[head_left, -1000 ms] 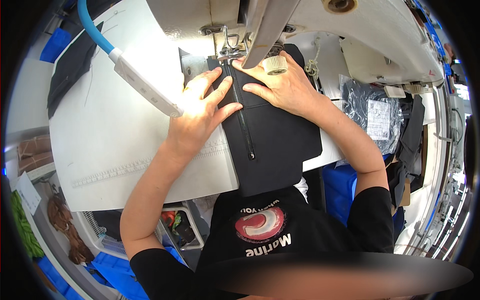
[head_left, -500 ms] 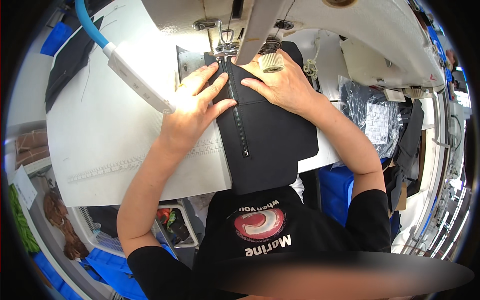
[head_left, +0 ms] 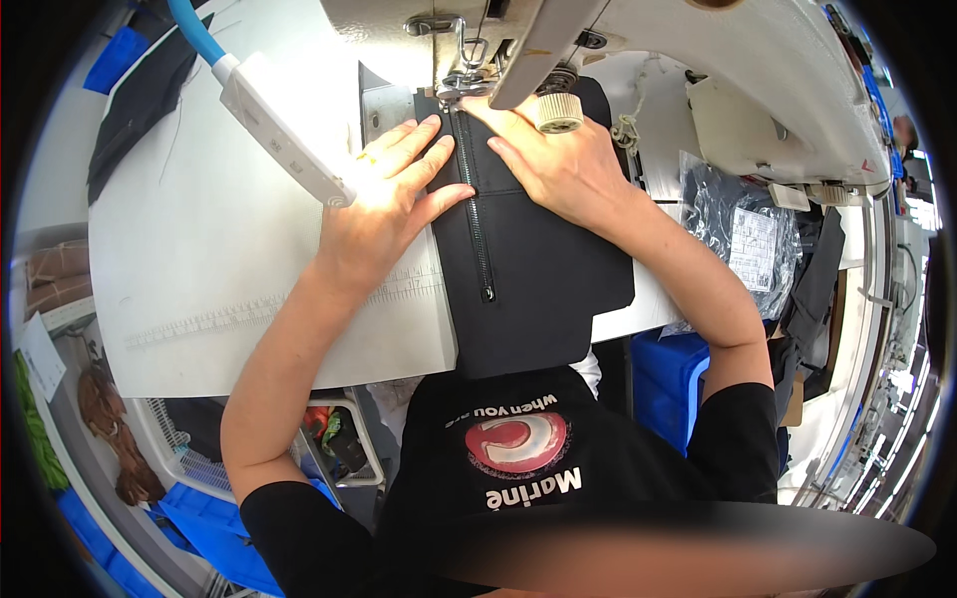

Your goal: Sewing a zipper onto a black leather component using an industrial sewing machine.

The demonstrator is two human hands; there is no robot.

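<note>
A black fabric panel [head_left: 548,264] lies flat beneath the sewing machine's presser foot [head_left: 461,90]. Along it runs a zipper [head_left: 478,234] with dark metal teeth, its lower end toward me. My left hand [head_left: 384,194] rests with fingers spread at the panel's left edge, the thumb reaching to the zipper tape. On the other side my right hand [head_left: 563,164] lies on the fabric, thumb and forefinger apart, forefinger stretched close to the presser foot. Part of that hand is hidden behind the machine's tension knob [head_left: 559,113].
A lamp [head_left: 284,135] on a blue flexible neck hangs over the white table [head_left: 219,239], which has a printed ruler [head_left: 249,307]. Dark fabric [head_left: 140,110] lies far left. At right are a clear plastic bag [head_left: 753,239] and a blue bin [head_left: 668,384].
The black panel has slid slightly away from me under the presser foot, zipper end included. Both hands keep nearly the same pose on it. The whole view has shifted a little.
</note>
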